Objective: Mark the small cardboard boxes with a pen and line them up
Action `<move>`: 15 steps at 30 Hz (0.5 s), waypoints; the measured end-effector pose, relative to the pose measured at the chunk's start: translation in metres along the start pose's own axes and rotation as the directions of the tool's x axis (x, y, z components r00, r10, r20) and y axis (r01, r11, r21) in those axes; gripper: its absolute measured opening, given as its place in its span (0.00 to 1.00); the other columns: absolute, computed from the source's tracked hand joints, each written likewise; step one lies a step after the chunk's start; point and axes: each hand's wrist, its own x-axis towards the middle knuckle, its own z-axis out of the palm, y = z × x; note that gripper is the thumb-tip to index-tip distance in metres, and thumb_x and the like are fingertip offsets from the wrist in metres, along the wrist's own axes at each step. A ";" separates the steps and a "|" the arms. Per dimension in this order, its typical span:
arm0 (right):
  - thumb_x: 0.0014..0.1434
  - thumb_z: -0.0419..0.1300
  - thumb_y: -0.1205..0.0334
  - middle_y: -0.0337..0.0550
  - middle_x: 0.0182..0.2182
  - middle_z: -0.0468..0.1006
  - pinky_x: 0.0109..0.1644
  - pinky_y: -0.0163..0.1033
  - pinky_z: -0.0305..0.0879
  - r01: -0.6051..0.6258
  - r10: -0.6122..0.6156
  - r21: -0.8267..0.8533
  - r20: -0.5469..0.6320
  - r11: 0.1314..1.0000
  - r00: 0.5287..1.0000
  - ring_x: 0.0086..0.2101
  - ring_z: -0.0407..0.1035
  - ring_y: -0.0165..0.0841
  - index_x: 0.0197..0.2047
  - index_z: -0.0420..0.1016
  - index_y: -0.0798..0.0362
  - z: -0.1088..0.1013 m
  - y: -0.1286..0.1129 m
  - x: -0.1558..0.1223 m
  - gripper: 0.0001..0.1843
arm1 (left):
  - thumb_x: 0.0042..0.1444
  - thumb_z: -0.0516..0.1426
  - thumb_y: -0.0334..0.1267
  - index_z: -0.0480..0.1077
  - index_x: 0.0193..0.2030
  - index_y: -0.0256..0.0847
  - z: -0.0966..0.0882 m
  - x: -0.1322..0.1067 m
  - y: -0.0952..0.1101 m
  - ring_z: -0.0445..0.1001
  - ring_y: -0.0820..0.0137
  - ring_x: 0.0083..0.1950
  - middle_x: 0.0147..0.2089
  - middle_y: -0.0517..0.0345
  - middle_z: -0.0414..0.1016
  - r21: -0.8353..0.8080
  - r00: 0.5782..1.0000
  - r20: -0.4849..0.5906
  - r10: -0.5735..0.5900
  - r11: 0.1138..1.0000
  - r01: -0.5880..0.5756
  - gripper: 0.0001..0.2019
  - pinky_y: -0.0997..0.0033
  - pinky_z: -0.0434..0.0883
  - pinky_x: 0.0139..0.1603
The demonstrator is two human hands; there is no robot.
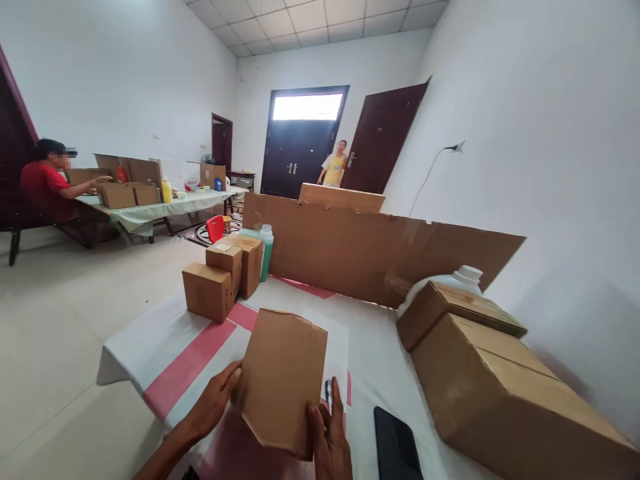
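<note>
A flat, unfolded cardboard box (284,377) stands tilted in front of me over the table (150,340). My left hand (215,400) grips its left edge with curled fingers. At the lower right edge my right hand (330,437) holds it from below, thumb raised. A pen (329,395) lies on the table just behind my right hand.
Three small closed boxes (220,277) sit at the table's far left, a green bottle (267,250) behind them. A big open carton (500,380) and a white jug (463,279) are on the right. A cardboard sheet (380,250) stands across the back. A black phone (397,447) lies near me. Two other people are farther off.
</note>
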 end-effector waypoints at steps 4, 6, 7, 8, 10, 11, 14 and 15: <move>0.62 0.54 0.26 0.50 0.64 0.74 0.60 0.52 0.72 0.029 -0.029 -0.005 0.081 1.000 0.996 0.65 0.66 0.51 0.76 0.57 0.43 0.019 -0.022 -0.003 0.47 | 0.63 0.49 0.69 0.70 0.68 0.46 -0.031 -0.047 0.021 0.61 0.50 0.75 0.71 0.50 0.69 0.015 0.973 -0.199 -0.114 0.993 0.120 0.37 0.45 0.54 0.78; 0.62 0.53 0.25 0.52 0.58 0.79 0.56 0.54 0.75 -0.019 0.005 0.062 0.226 0.998 0.974 0.58 0.73 0.52 0.75 0.61 0.45 0.041 -0.029 -0.004 0.48 | 0.62 0.50 0.70 0.70 0.68 0.46 -0.047 -0.059 0.033 0.59 0.50 0.77 0.73 0.50 0.68 0.017 0.935 -0.338 -0.108 0.993 0.121 0.38 0.46 0.54 0.78; 0.62 0.52 0.24 0.52 0.53 0.82 0.52 0.55 0.77 -0.060 0.030 0.089 0.311 0.994 0.950 0.51 0.78 0.51 0.76 0.58 0.47 0.054 -0.033 -0.003 0.49 | 0.62 0.50 0.69 0.69 0.68 0.46 -0.056 -0.060 0.038 0.59 0.51 0.76 0.72 0.50 0.68 0.035 0.910 -0.404 -0.088 0.993 0.111 0.38 0.46 0.55 0.77; 0.62 0.51 0.24 0.52 0.48 0.83 0.48 0.55 0.78 -0.097 0.047 0.108 0.393 0.989 0.919 0.45 0.80 0.49 0.77 0.54 0.49 0.068 -0.039 -0.002 0.52 | 0.62 0.49 0.69 0.68 0.68 0.44 -0.066 -0.059 0.044 0.61 0.50 0.75 0.72 0.49 0.68 0.064 0.882 -0.466 -0.063 0.992 0.104 0.38 0.46 0.57 0.76; 0.61 0.50 0.22 0.51 0.43 0.83 0.42 0.53 0.78 -0.126 0.044 0.125 0.517 0.984 0.855 0.37 0.81 0.46 0.78 0.48 0.53 0.098 -0.053 0.004 0.56 | 0.62 0.48 0.67 0.68 0.68 0.41 -0.089 -0.048 0.053 0.68 0.50 0.71 0.70 0.45 0.71 0.178 0.824 -0.567 0.002 0.977 0.120 0.38 0.47 0.63 0.73; 0.61 0.49 0.22 0.52 0.43 0.82 0.42 0.52 0.78 -0.117 0.025 0.128 0.564 0.985 0.825 0.36 0.81 0.45 0.78 0.48 0.55 0.113 -0.060 0.008 0.57 | 0.62 0.48 0.66 0.68 0.67 0.39 -0.102 -0.040 0.056 0.71 0.50 0.68 0.68 0.44 0.72 0.258 0.798 -0.602 0.040 0.955 0.146 0.38 0.49 0.66 0.70; 0.63 0.48 0.23 0.54 0.45 0.80 0.40 0.51 0.77 -0.083 -0.013 0.110 0.672 0.990 0.740 0.37 0.81 0.44 0.73 0.55 0.54 0.155 -0.078 0.025 0.51 | 0.61 0.51 0.59 0.68 0.66 0.35 -0.142 0.000 0.065 0.73 0.51 0.66 0.66 0.41 0.74 0.438 0.764 -0.636 0.112 0.867 0.238 0.35 0.52 0.68 0.68; 0.64 0.46 0.23 0.53 0.45 0.80 0.39 0.50 0.77 -0.069 -0.026 0.108 0.700 0.992 0.713 0.37 0.81 0.44 0.71 0.58 0.53 0.168 -0.080 0.032 0.48 | 0.61 0.53 0.55 0.69 0.66 0.34 -0.155 0.016 0.067 0.72 0.51 0.66 0.66 0.41 0.74 0.466 0.762 -0.636 0.119 0.847 0.257 0.33 0.52 0.67 0.69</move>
